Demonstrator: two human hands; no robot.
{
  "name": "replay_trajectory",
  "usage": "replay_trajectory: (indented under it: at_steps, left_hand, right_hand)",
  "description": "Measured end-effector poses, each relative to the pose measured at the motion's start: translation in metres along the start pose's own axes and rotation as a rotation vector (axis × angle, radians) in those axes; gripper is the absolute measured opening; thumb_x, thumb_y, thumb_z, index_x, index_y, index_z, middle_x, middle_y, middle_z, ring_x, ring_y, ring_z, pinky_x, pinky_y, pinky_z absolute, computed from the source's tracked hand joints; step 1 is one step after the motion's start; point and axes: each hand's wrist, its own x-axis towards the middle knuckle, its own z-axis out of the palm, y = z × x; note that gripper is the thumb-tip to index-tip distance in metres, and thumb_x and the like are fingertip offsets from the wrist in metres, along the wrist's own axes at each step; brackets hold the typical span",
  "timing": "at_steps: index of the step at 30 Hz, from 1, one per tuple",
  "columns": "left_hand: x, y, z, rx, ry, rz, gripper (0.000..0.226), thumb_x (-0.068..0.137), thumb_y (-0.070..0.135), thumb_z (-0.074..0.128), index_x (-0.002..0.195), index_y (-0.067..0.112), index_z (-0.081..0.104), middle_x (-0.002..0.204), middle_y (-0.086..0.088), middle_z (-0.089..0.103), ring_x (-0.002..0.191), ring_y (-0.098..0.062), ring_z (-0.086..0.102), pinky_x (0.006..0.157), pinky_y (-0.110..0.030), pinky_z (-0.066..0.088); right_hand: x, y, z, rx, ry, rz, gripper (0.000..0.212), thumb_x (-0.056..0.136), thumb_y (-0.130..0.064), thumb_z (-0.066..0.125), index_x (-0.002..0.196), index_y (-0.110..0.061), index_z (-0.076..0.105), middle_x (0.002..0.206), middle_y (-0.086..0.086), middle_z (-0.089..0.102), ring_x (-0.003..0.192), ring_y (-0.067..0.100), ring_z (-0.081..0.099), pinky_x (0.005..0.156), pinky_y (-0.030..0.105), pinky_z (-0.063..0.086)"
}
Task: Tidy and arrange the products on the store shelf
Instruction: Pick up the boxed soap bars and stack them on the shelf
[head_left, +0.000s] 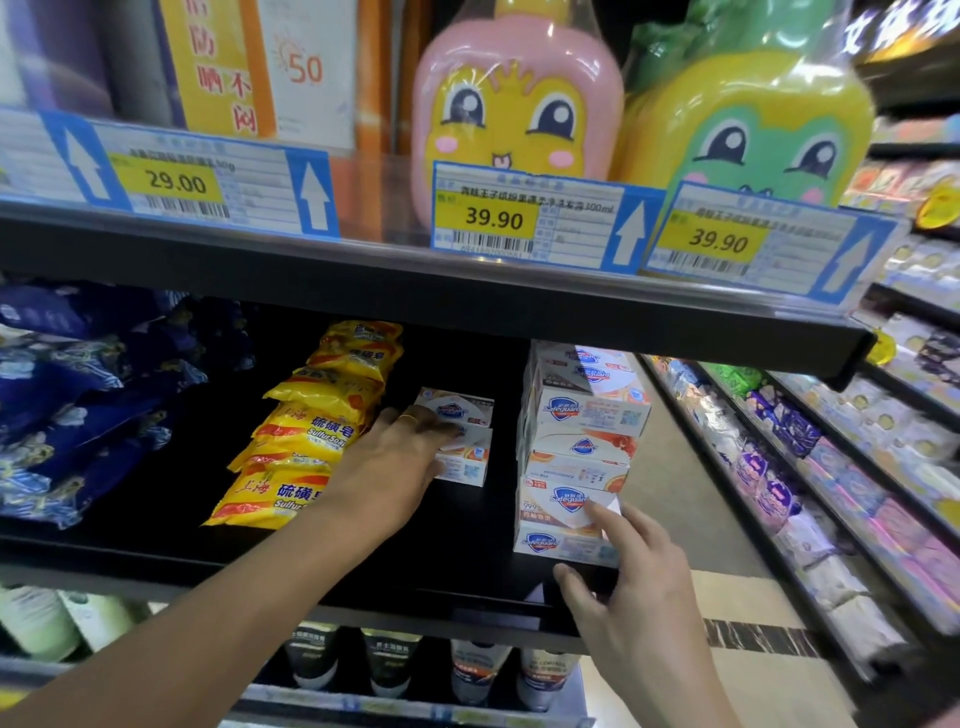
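Observation:
On the black middle shelf (467, 525) white and orange Safeguard soap boxes stand in two groups. A small stack of two boxes (465, 441) sits in the middle; my left hand (400, 462) grips its lower box from the left side. A taller row of stacked soap boxes (582, 441) runs along the shelf's right end. My right hand (628, 566) holds the front bottom box (556, 543) of that row, index finger on its face and thumb under its front edge.
Yellow sulfur soap packets (306, 426) lie in a leaning pile left of the boxes, dark blue bags (88, 389) further left. Pink (514, 114) and green cartoon bottles (753, 130) stand on the shelf above, behind price tags. Tubes (389, 665) fill the shelf below. An aisle runs on the right.

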Motion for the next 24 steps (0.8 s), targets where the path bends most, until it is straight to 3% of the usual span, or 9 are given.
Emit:
replay_trajectory:
  at_steps: [5,9,12,14,16,19,22,24]
  left_hand:
    - [0.008,0.003,0.003,0.064,-0.023,-0.029,0.051,0.105,0.027,0.057,0.154,0.034,0.046,0.158,0.002,0.041,0.141,-0.029,0.038,0.110,-0.042,0.048]
    - [0.017,0.004,0.007,0.134,-0.081,-0.076,0.043,0.106,0.026,0.053,0.149,0.031,0.050,0.160,0.000,0.038,0.144,-0.031,0.037,0.114,-0.041,0.043]
    - [0.020,0.006,0.006,0.161,-0.097,-0.111,0.043,0.105,0.024,0.056,0.148,0.030,0.052,0.156,-0.001,0.041,0.140,-0.031,0.040,0.107,-0.040,0.047]
    - [0.018,0.010,0.005,0.190,-0.071,-0.114,0.042,0.105,0.025,0.055,0.146,0.031,0.054,0.153,-0.002,0.045,0.136,-0.030,0.045,0.103,-0.039,0.049]
    - [0.009,0.013,0.003,0.187,0.006,-0.086,0.045,0.103,0.025,0.055,0.147,0.031,0.053,0.153,-0.002,0.047,0.134,-0.030,0.047,0.103,-0.038,0.049]
    - [-0.011,0.020,-0.007,0.075,0.132,-0.039,0.048,0.099,0.022,0.058,0.146,0.026,0.056,0.148,-0.003,0.051,0.129,-0.028,0.047,0.103,-0.037,0.049]
    - [-0.038,0.029,-0.015,-0.174,0.196,-0.055,0.039,0.099,0.024,0.061,0.138,0.023,0.064,0.136,0.001,0.059,0.122,-0.022,0.051,0.099,-0.036,0.052]
    - [-0.053,0.033,-0.018,-0.376,0.169,-0.113,0.034,0.100,0.033,0.060,0.134,0.027,0.065,0.127,0.010,0.061,0.116,-0.009,0.057,0.094,-0.032,0.055]
  right_hand:
    - [0.005,0.003,-0.001,0.081,0.022,-0.021,0.046,0.073,-0.010,0.089,0.113,-0.021,0.068,0.128,0.001,0.062,0.113,0.026,0.056,0.096,0.035,0.045]
    - [0.004,0.007,-0.002,0.106,0.023,-0.060,0.047,0.074,-0.007,0.088,0.111,-0.025,0.064,0.124,-0.003,0.062,0.108,0.024,0.057,0.090,0.036,0.048]
    - [0.003,0.010,-0.001,0.177,0.019,-0.072,0.049,0.076,-0.007,0.087,0.110,-0.033,0.063,0.120,-0.010,0.056,0.089,0.011,0.060,0.077,0.011,0.044]
    - [0.004,0.010,-0.001,0.205,-0.032,-0.062,0.058,0.079,-0.012,0.085,0.118,-0.044,0.057,0.120,-0.017,0.049,0.077,0.001,0.058,0.070,0.007,0.042]
    - [0.005,0.010,-0.002,0.217,-0.100,-0.062,0.071,0.081,-0.015,0.084,0.129,-0.050,0.045,0.119,-0.020,0.042,0.078,-0.005,0.058,0.070,0.005,0.043]
    - [0.008,0.010,-0.004,0.225,-0.167,-0.042,0.075,0.083,-0.013,0.083,0.141,-0.040,0.044,0.120,-0.019,0.037,0.075,-0.008,0.056,0.067,0.001,0.041]
    - [0.010,0.007,-0.007,0.261,-0.187,-0.029,0.068,0.082,-0.010,0.083,0.131,-0.038,0.047,0.125,-0.013,0.042,0.069,-0.009,0.061,0.060,0.004,0.042]
    - [0.010,0.003,-0.011,0.278,-0.199,-0.024,0.064,0.079,-0.011,0.084,0.121,-0.042,0.048,0.119,-0.009,0.056,0.069,-0.008,0.060,0.058,0.006,0.042]
